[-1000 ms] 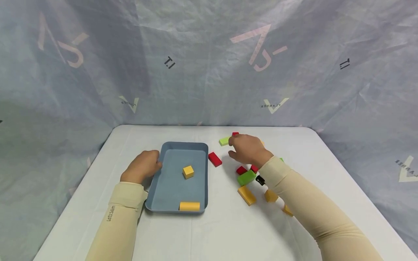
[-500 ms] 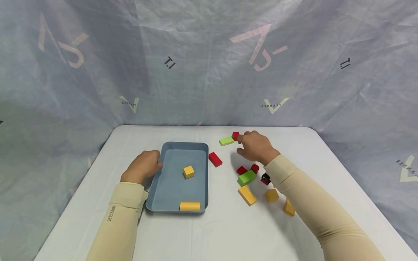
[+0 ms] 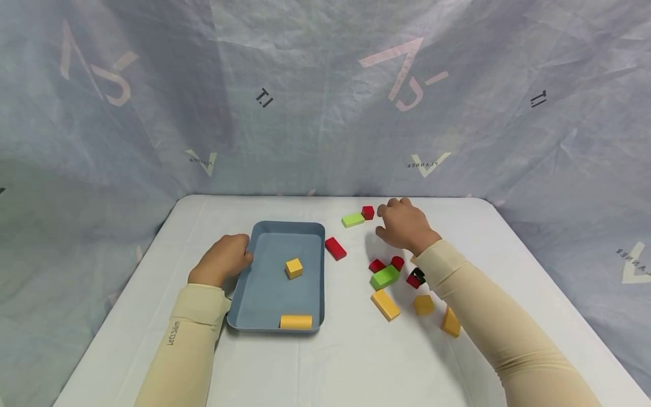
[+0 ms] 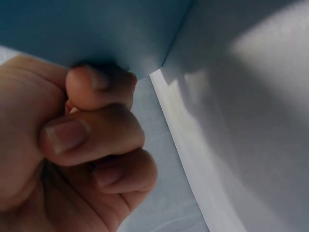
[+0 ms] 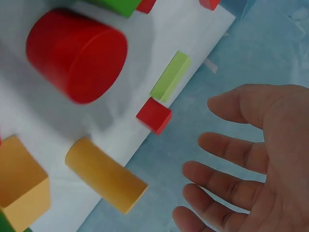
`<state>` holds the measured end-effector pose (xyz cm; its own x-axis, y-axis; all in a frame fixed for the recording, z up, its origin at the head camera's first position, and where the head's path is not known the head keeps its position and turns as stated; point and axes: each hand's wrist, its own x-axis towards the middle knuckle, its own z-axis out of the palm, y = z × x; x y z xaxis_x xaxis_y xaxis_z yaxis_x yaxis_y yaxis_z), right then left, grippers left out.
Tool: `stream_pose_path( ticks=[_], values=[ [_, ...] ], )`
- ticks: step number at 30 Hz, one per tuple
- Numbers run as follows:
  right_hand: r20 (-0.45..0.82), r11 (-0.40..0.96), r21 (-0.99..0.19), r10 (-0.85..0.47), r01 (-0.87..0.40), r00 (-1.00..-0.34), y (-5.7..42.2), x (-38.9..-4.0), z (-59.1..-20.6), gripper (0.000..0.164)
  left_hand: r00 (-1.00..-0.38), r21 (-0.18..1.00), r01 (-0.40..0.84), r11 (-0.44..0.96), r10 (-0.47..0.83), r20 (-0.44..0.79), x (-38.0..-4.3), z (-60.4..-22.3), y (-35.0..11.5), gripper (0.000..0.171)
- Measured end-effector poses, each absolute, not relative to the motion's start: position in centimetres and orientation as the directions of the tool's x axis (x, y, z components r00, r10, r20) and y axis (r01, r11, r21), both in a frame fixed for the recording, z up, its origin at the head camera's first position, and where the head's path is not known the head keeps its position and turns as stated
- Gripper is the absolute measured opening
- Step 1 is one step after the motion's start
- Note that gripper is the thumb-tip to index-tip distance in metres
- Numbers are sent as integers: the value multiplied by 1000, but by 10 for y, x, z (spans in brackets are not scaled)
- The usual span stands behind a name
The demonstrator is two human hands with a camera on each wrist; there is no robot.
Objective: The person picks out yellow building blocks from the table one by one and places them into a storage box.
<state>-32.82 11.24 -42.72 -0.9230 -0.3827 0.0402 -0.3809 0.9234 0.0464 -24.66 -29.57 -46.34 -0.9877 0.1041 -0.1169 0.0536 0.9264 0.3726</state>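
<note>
My left hand [image 3: 221,260] grips the left rim of a blue-grey tray [image 3: 267,282], fingers curled at its wall [image 4: 111,29] in the left wrist view. Inside the tray lie a yellow cube [image 3: 293,268] and a yellow cylinder [image 3: 296,322]. Over the far right of the table, my right hand [image 3: 405,226] is held with fingers loosely bent and nothing in them. Just left of it sit a red cube [image 3: 368,213] and a light green block [image 3: 353,220]. The right wrist view shows another yellow cylinder [image 5: 106,176] and a red cylinder [image 5: 77,55] nearby.
A red block [image 3: 335,249] lies right of the tray. Nearer me are a green block [image 3: 385,277], a yellow block [image 3: 385,305], a small black object [image 3: 418,275] and orange blocks [image 3: 423,305]. Grey printed cloth [image 3: 315,141] hangs behind the white table [image 3: 264,373].
My right hand has moved right and slightly away from me, uncovering the red cube and the light green block. The left hand and tray have stayed in place.
</note>
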Motion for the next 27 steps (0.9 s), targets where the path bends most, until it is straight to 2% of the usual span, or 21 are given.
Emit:
stream_pose_path(
  ticks=[7, 27],
  values=[
    [46, 939, 54, -342, -340, -938, 120, -333, -430, 46, -988, 373, 52, 926, 103, -116, -248, -466, -296, 10],
    [-2, 967, 12, -255, -255, -967, 133, -335, -431, 46, -986, 370, 52, 928, 107, -128, -247, -464, -297, 9]
  ],
)
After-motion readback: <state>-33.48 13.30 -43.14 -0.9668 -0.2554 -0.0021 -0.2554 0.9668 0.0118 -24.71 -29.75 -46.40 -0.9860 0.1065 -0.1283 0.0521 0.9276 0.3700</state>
